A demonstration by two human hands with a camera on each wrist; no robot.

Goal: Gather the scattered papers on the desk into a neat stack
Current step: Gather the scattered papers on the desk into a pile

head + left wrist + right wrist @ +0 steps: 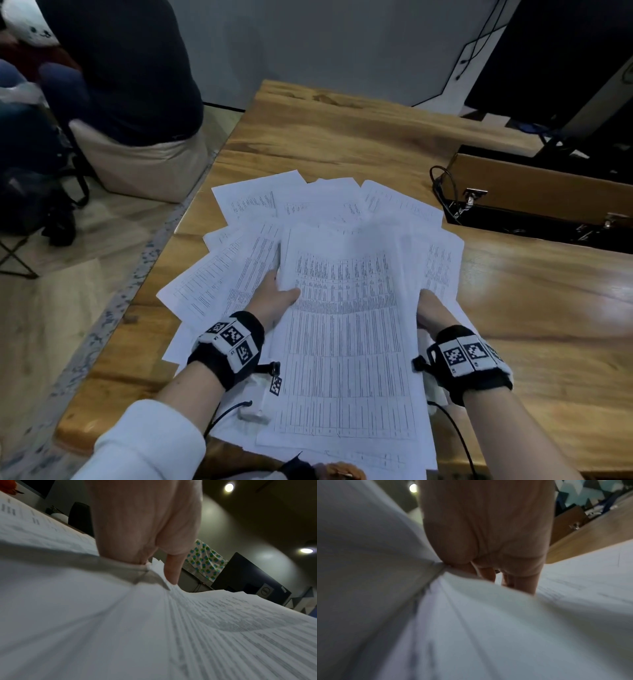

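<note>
Papers (346,329) partly gathered: a bundle held over the bench (513,291), the rest fanned loose beneath and beyond it (260,198). Left hand (274,301) gripping the bundle's left edge, thumb on top, fingers (171,572) beneath the sheets. Right hand (433,313) gripping the right edge likewise, fingers (518,582) curled under, clamped on paper. Sheets bowed between the two grips.

For a clean step, probably best to keep both grips light, tip the bundle upright, tap its lower edge on the bench to square it, then sweep in the far sheets. Too hard a squeeze would likely crease the edges. Cardboard box (534,195) well clear at right.
</note>
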